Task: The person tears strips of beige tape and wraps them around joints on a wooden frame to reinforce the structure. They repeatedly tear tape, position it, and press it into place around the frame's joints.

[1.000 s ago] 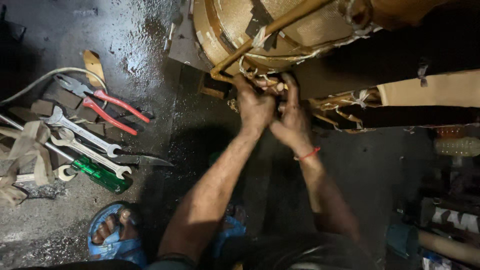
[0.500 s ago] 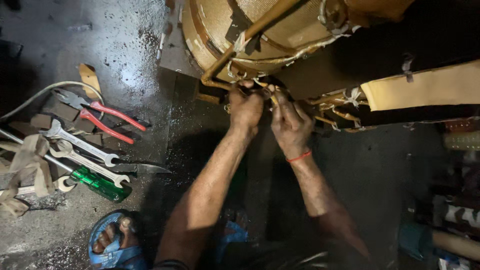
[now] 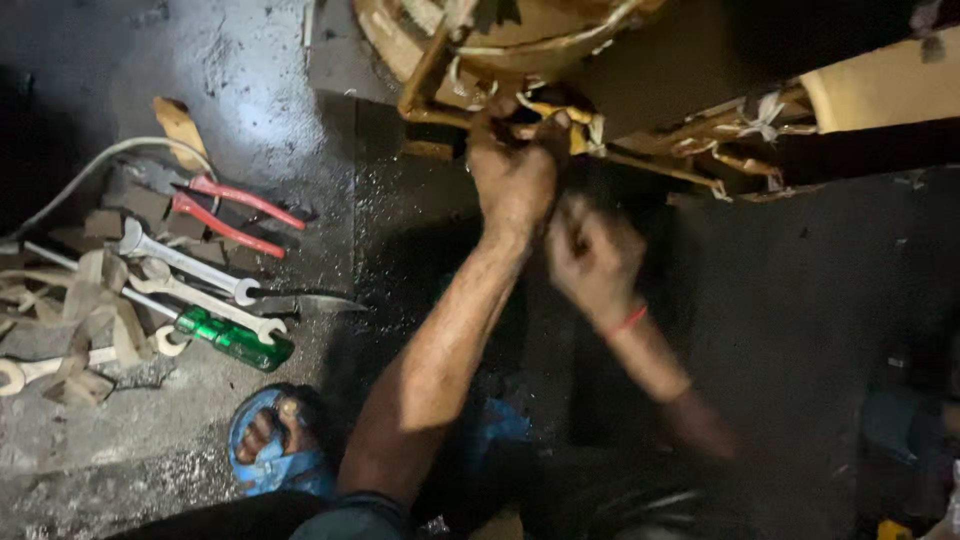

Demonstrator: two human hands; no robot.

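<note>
Left hand (image 3: 515, 180) clenches the taped wire bundle (image 3: 560, 115) under the winding (image 3: 470, 30). Right hand (image 3: 590, 255), just below, blurred — grip unclear. Tugging hard might tear insulation.

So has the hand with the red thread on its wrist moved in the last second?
Yes. The right hand has come away from the copper pipe and wire bundle, down toward the person, while the left hand stays up at them.

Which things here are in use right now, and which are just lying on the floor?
In use: left hand gripping the yellow-taped wire bundle beside the bent copper pipe; right hand just below.

Lying about: red-handled pliers, silver spanners, green-handled screwdriver.
</note>
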